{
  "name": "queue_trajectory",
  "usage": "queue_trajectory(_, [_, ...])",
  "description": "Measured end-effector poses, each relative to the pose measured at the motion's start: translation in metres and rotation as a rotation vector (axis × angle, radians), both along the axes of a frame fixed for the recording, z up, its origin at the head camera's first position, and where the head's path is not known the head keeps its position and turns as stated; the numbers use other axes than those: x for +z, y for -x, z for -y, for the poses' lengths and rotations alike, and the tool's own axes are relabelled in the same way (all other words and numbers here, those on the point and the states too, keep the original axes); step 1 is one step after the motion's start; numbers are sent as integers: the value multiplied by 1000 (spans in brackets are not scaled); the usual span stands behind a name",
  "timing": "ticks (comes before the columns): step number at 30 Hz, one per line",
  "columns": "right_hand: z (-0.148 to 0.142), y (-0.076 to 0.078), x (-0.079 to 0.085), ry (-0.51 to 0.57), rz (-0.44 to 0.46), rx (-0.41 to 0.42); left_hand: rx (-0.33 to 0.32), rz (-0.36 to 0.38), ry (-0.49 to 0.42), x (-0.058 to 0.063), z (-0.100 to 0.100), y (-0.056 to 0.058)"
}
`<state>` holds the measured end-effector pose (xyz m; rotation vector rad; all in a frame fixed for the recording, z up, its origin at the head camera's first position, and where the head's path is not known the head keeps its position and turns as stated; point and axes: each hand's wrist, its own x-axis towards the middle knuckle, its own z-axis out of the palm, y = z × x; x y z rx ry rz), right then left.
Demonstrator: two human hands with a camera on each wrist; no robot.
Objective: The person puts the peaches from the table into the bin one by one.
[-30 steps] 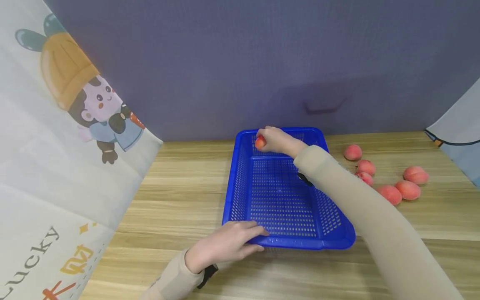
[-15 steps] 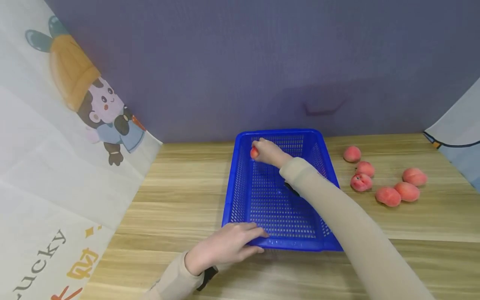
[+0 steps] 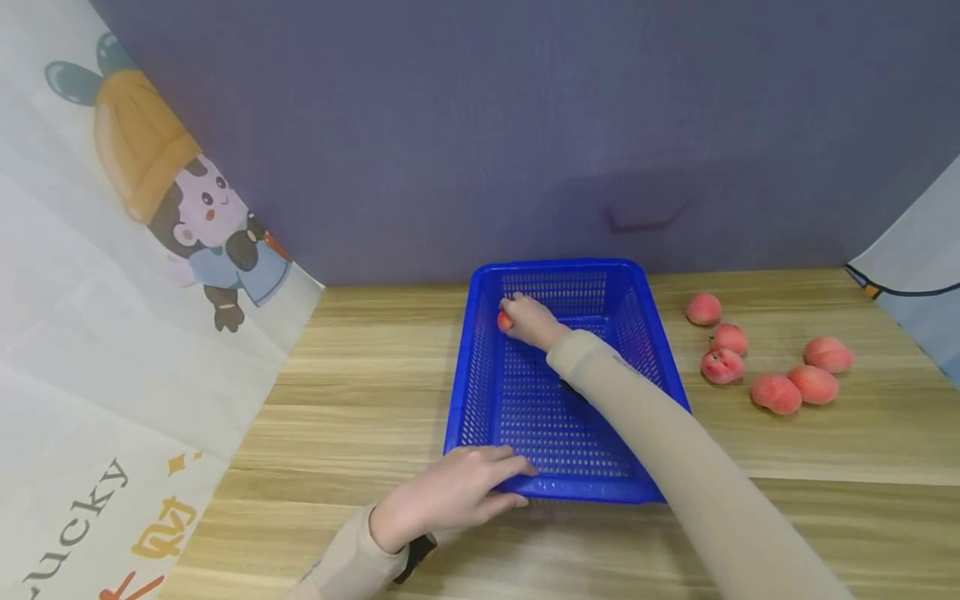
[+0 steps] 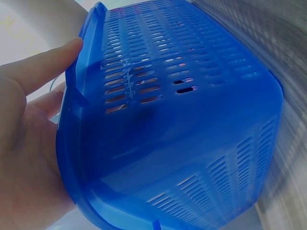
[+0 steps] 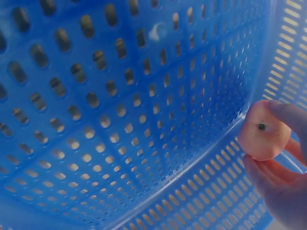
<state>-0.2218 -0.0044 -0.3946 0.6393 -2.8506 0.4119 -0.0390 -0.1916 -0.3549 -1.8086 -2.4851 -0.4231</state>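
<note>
Blue plastic mesh forms the basket [image 3: 585, 490], its near right corner hidden by the right sleeve [image 3: 637, 404]. Inside, toward the far left, the right hand [image 3: 531, 322] pinches a peach [image 5: 261, 132], mostly covered in the head view; whether it touches the basket, I cannot tell. The left hand [image 3: 465, 490] grips the near rim, some fingers partly hidden behind it in the left wrist view. Six loose peaches [image 3: 777, 393] lie rightward on the wooden table [image 3: 360, 375].
</note>
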Motion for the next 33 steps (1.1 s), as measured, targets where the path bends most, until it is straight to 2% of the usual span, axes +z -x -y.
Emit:
queue_trajectory(5, [5, 2, -1, -8, 10, -9, 1, 4, -3, 1, 2, 0])
queue_trajectory(16, [8, 3, -5, -39, 108, -45, 3, 13, 5, 1, 1, 0])
queue_trajectory(29, [9, 1, -1, -33, 121, -54, 10, 29, 5, 1, 2, 0])
queue_trajectory(33, [8, 10, -6, -16, 130, -53, 10, 33, 3, 2, 2, 0])
